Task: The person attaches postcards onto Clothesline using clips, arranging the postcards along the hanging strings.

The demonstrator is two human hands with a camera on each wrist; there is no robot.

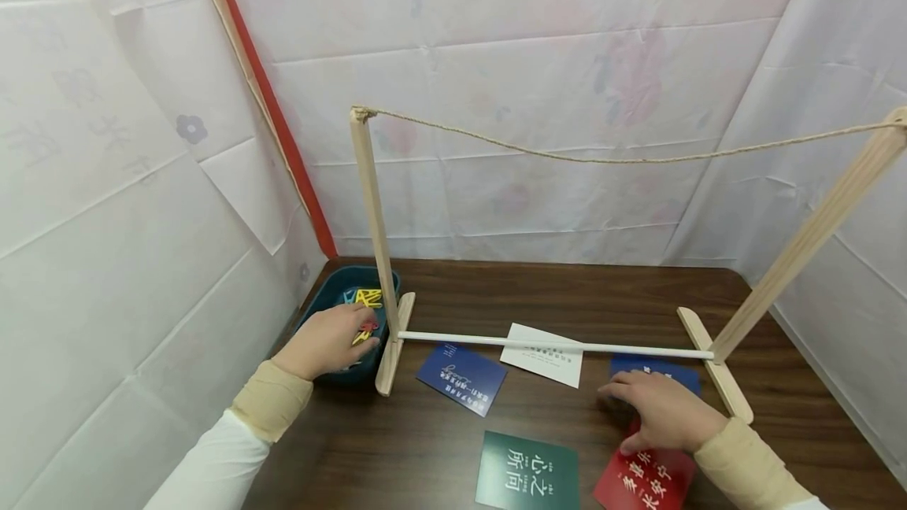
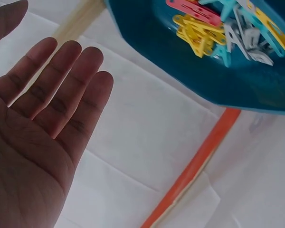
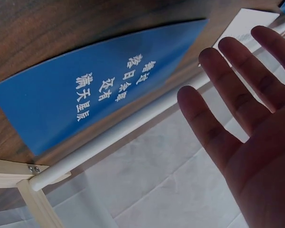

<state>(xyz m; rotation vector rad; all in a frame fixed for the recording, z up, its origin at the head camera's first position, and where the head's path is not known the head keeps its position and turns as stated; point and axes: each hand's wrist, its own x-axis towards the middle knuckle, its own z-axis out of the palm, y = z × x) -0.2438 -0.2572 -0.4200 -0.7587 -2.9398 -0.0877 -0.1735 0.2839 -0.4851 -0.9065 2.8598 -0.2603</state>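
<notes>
My left hand (image 1: pixel 333 341) hovers over a dark teal basket (image 1: pixel 322 290), its fingers fairly straight and holding nothing in the left wrist view. Inside lie plastic clothespins (image 2: pixel 197 35) in yellow, red, grey and light blue. Over on the right, my right hand (image 1: pixel 666 408) is held above a red card (image 1: pixel 655 486) and a blue card (image 1: pixel 676 371), partly covering both. Its fingers look relaxed and apart in the right wrist view, where the blue card (image 3: pixel 109 80) with white writing lies flat beyond them.
A wooden frame carries a slack twine (image 1: pixel 567 157) between two posts and a white rod (image 1: pixel 453 338) low down. A dark blue card (image 1: pixel 460 376), a white card (image 1: pixel 542 372) partly beneath the rod, and a green card (image 1: pixel 527 471) lie on the brown table (image 1: pixel 340 455).
</notes>
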